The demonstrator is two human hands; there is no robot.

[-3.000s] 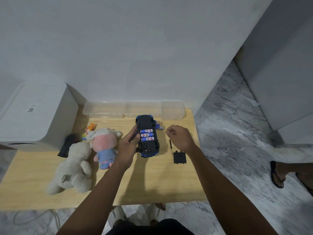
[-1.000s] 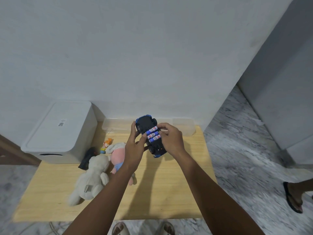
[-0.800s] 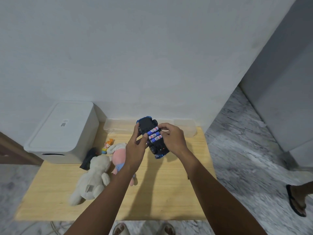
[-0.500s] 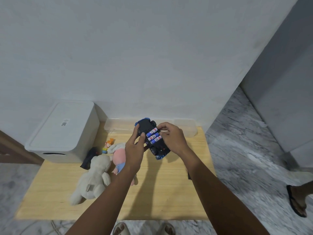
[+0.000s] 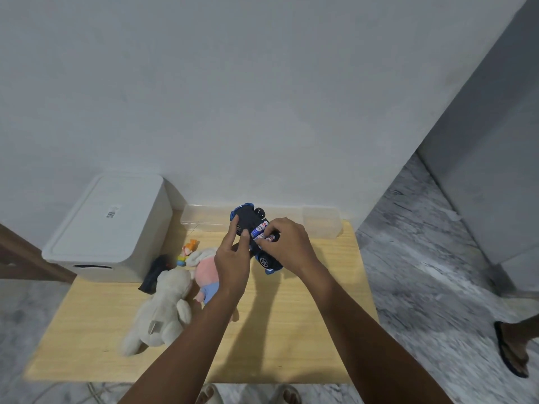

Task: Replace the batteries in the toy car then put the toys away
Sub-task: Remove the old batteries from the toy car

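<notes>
- The toy car [image 5: 253,228] is held belly-up above the wooden table [image 5: 291,330], batteries [image 5: 264,233] exposed.
- The left hand [image 5: 233,263] grips its side; the right hand [image 5: 287,243] curls over the batteries, fingertips pressing them.
- Three seconds ago the car lay on the table.

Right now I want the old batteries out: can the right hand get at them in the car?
Probably yes. The car is held belly-up by the left hand, cover off, and the right hand's fingers already sit on the batteries.
</notes>
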